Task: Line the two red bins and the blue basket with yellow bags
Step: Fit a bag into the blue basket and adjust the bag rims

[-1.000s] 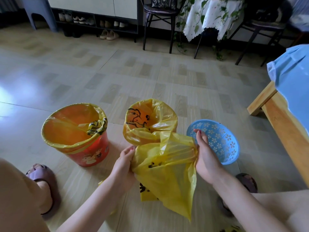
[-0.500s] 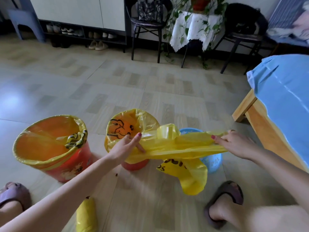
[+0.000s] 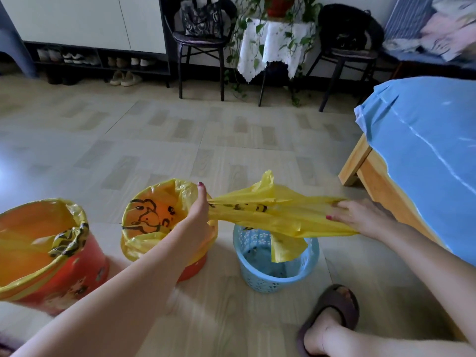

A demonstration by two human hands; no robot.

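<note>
Wood-patterned floor [image 3: 231, 140] spreads under everything we see, running back to a white cabinet [image 3: 85, 21] with shoes on its bottom shelf, two dark chairs, and a small stand draped in white cloth under a trailing plant [image 3: 278, 29]. At our right stands a bed [image 3: 422, 155] with a blue sheet on a pale wooden frame.

Nearest on our left sits one red bin [image 3: 51, 256], already lined, its yellow bag folded over the rim and knotted at the right edge. Just beside it, the second bin [image 3: 164, 222] is lined too, with a black cartoon print showing inside the bag. Our left forearm crosses in front of this bin.

To its right, close but apart, the basket [image 3: 275, 266] stands upright on the floor, pale blue with a flower-pattern lattice wall, and unlined.

We hold the third bag [image 3: 278, 212] stretched flat and taut above the basket. Our left hand [image 3: 199, 215] takes its left end, over the second bin's right rim; the grip looks closed round the plastic, one finger pointing up, though the fingers are mostly hidden behind the hand. Our right hand [image 3: 360, 217] pinches the right end, fingers curled over the bunched plastic. One loose corner of the bag hangs down into the basket; another flap stands up along the top edge.

Our right foot in a dark slipper [image 3: 332, 318] rests just before the basket.
</note>
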